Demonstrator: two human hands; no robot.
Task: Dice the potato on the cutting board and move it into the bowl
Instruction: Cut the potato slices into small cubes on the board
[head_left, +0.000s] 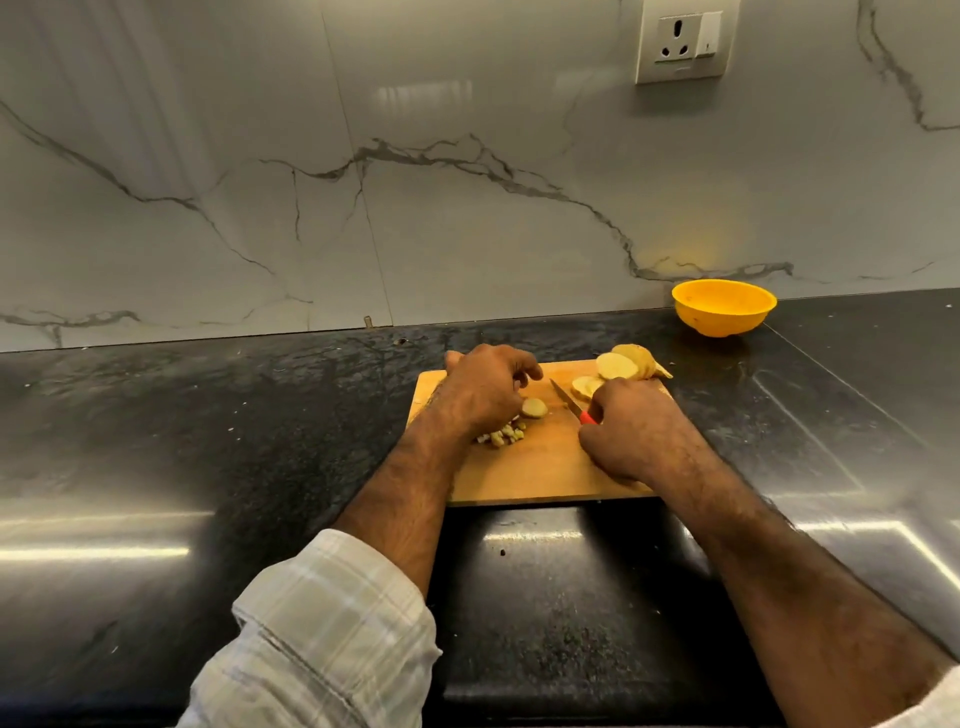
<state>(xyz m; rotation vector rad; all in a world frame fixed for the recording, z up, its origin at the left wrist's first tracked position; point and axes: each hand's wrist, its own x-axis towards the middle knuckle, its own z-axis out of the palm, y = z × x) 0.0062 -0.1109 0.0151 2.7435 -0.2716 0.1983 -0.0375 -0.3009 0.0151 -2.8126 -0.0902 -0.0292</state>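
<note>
A wooden cutting board (524, 467) lies on the black counter. My left hand (483, 389) hovers over its left half with curled fingers, beside a potato slice (534, 408) whose grip I cannot make out. A small heap of diced potato (503, 434) sits just below that hand. My right hand (631, 428) grips a red-handled knife (567, 401), blade pointing up-left. Several potato slices (587, 387) and the uncut potato end (631, 362) rest at the board's far right corner. The yellow bowl (723, 306) stands behind, to the right.
The black stone counter (208, 441) runs wide on both sides of the board. A marble wall (415, 208) rises right behind it, with a power socket (680, 44) high on the right.
</note>
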